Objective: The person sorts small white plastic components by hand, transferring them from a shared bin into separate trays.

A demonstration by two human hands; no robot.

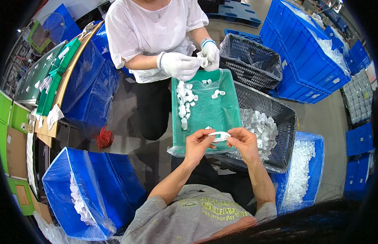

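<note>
Between my two hands is a small white plastic part [220,136], elongated with an opening through it. My left hand [198,145] pinches its left end, and my right hand [243,143] grips the right end. Both hands are above the near edge of a green tray [213,110] lined with clear plastic. On the tray's left side lies a heap of white plastic parts [182,97], and a few small ones [218,94] sit farther right. Across from me, a co-worker's white-gloved hands [180,66] hold another white piece.
Right of the tray, a black crate [284,152] holds many white parts [260,130]. A blue bin [321,162] of white pieces stands beyond it. At lower left is a plastic-lined blue bin [95,175]. Another black crate [252,55] and large blue bins [294,49] stand at far right.
</note>
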